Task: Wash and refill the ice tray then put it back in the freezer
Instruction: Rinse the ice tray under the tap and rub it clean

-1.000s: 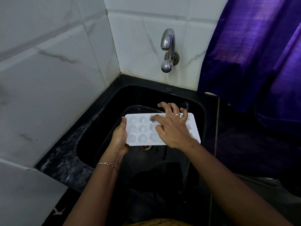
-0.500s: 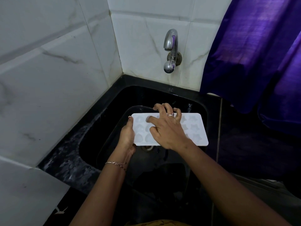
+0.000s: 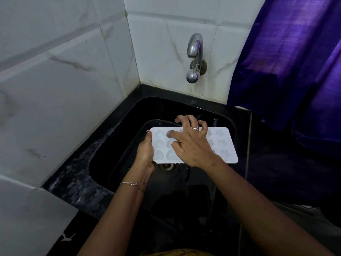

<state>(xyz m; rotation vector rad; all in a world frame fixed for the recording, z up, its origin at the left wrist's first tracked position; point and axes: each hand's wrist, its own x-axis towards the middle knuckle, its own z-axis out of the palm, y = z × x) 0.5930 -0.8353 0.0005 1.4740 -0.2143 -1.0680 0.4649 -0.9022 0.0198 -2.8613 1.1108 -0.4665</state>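
Tray point(image 3: 224, 145) between hands, over sink point(image 3: 129, 126).

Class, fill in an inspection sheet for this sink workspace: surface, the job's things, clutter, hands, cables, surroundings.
Surface: black sink set in a dark speckled counter, wet-looking at left.
Job's things: white ice tray held level over the drain; tap, no water seen running.
Clutter: nothing seen.
Hands: left hand grips the tray's left end; right hand spread on top, fingers curled over the far edge.
Cables: nothing seen.
Surroundings: white marble-look tiles, purple curtain at right.
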